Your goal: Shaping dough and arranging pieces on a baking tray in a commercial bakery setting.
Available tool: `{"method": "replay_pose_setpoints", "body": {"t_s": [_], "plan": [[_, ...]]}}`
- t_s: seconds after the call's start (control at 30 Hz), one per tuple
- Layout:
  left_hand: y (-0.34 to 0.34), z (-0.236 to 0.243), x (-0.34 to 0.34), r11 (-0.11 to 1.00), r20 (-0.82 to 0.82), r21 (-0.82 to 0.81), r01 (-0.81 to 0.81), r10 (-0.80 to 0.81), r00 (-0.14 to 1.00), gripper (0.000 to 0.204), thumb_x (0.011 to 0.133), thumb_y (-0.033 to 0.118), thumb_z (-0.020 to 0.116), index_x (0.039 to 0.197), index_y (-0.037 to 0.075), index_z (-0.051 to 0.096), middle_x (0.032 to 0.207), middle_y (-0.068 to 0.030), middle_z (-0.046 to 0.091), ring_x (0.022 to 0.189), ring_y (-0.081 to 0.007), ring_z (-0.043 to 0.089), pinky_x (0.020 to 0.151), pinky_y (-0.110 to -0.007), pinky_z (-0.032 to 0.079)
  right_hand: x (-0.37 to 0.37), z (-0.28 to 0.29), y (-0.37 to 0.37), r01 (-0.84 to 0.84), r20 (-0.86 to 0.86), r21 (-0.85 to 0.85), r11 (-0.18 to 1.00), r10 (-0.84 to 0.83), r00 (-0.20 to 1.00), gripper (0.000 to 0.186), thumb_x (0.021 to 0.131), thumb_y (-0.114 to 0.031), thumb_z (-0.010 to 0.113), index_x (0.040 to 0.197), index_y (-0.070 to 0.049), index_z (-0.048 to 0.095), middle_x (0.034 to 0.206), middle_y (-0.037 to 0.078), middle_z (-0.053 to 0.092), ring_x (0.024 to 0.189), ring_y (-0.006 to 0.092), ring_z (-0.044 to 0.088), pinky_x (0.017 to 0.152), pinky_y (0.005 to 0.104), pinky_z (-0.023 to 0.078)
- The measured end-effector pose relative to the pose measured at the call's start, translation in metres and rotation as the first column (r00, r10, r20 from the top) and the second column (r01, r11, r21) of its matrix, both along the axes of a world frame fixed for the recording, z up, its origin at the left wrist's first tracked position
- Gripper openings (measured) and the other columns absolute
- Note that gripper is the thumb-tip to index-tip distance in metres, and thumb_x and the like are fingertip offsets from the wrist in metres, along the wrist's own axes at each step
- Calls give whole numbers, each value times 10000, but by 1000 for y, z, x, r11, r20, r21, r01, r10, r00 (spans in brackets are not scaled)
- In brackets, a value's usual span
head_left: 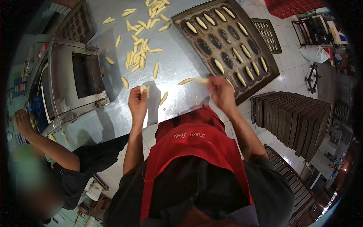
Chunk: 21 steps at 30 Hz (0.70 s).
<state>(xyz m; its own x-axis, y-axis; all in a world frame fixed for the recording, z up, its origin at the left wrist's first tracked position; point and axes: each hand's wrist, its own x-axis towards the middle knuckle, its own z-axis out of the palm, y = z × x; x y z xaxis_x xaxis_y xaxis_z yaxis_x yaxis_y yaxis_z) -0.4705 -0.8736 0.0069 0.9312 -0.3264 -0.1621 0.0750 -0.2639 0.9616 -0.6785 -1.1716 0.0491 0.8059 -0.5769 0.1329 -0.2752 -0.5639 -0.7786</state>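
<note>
My left hand (138, 100) is closed around a pale dough piece (144, 90) above the front of the metal worktable. My right hand (223, 94) is farther right, beside the tray's near corner. Its curled fingers pinch the end of a motion-blurred dough stick (202, 80). Between my hands a slim dough roll (163, 98) and another dough stick (185, 81) lie on the steel. Dark round marks cover the large baking tray (208, 70) at the right, where several dough sticks rest in rows.
A loose pile of dough sticks (140, 49) spreads over the worktable (102, 85). At the left stands a metal machine (62, 75), with a co-worker's hand (24, 123) beside it. Stacked dark trays (291, 117) stand on the right, and another filled tray (267, 36) sits beyond the large one.
</note>
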Motion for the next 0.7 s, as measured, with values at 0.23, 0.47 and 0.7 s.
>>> {"method": "replay_pose_setpoints", "body": {"t_s": [0.23, 0.47, 0.7], "plan": [[-12, 11, -14, 995, -70, -79, -64, 59, 996, 156, 1018, 51, 721, 1146, 29, 635, 1034, -18, 690, 913, -90, 627, 854, -253, 508, 7, -13, -115, 293, 64, -265, 919, -287, 956, 220, 949, -88, 766, 1133, 7, 692, 975, 177, 726, 796, 298, 696, 788, 394, 585], [-34, 7, -57, 991, -126, -129, -36, 20, 992, 164, 1016, 48, 719, 1157, 33, 637, 1036, -24, 694, 916, -86, 632, 841, -256, 520, 14, -22, -75, 70, -286, -479, 875, -230, 930, 279, 921, -210, 753, 1137, -36, 725, 1061, 209, 713, 1045, 421, 682, 900, 516, 550], [-49, 18, -69, 995, -147, -95, -40, 26, 989, 178, 1030, 32, 693, 1200, 26, 639, 1055, -21, 691, 923, -97, 640, 854, -260, 524, 38, 61, -53, 390, 351, 9, 921, -368, 861, 213, 941, -85, 695, 1109, 35, 644, 1037, 218, 712, 847, 399, 717, 731, 498, 587]]}}
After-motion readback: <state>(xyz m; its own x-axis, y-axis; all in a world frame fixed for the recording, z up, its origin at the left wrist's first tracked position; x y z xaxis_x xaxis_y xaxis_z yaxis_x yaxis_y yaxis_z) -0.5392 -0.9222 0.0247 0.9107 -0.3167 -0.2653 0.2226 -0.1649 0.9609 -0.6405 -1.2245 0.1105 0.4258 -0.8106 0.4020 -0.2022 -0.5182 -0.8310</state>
